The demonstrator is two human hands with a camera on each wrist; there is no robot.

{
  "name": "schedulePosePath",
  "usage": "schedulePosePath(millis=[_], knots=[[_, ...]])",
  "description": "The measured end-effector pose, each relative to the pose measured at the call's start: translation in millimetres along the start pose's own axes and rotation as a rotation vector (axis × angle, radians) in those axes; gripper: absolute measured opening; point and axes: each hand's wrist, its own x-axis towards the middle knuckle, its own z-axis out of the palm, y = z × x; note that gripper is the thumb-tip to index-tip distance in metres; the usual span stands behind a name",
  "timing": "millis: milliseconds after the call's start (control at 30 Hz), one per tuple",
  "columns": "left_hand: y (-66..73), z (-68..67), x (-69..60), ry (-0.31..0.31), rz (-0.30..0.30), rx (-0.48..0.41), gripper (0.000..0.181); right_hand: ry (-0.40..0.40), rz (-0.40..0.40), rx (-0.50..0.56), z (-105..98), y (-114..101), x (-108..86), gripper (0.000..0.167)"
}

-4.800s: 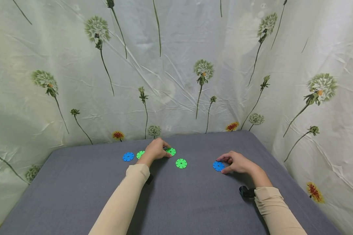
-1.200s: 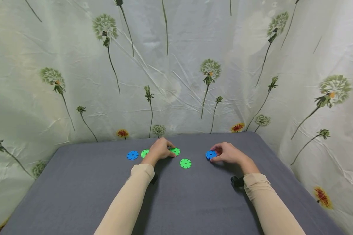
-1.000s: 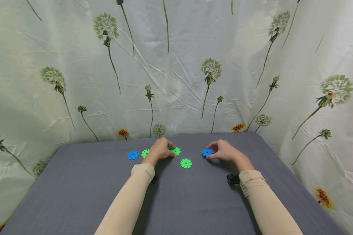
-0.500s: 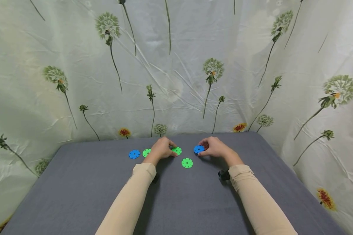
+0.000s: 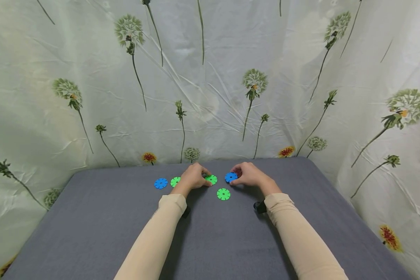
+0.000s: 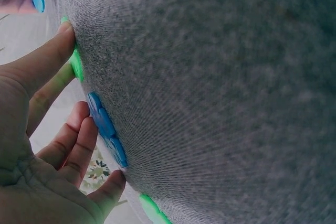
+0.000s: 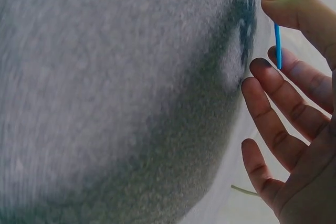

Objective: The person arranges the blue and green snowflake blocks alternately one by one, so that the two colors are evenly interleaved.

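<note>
Pinched by its rim, a green slotted plastic disc (image 5: 211, 179) lies on the table between the thumb and index finger of my left hand (image 5: 192, 177). The left wrist view shows a blue disc (image 6: 107, 129) flat by that hand's other fingers; the hand hides it in the head view. My right hand (image 5: 251, 175) holds another blue slotted disc (image 5: 231, 177) between thumb and fingers, just right of the green one. In the right wrist view this blue disc (image 7: 278, 45) appears edge-on, raised off the cloth, with its shadow below.
Left of my left hand lie a blue disc (image 5: 161, 183) and a green disc (image 5: 175, 181). One more green disc (image 5: 223, 194) lies nearer to me, below the gap between my hands. A grey cloth (image 5: 217, 241) covers the table; a flowered curtain (image 5: 210, 97) hangs behind it.
My right hand has picked up the blue disc from the right side and carried it left and away from me, close to the green disc. My left hand has kept its grip in place.
</note>
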Motion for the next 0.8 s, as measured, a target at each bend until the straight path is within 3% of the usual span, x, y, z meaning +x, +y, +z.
schedulePosePath(millis=[367,800], knots=[[-1.1,1.2,1.7,-0.002,-0.014,-0.006,0.040,-0.023,0.008,-0.040,7,-6,8.7,0.047],[0.9,0.0,-0.4,0.005,-0.016,0.000,0.039,0.012,0.062,-0.063,13,-12,10.5,0.050]])
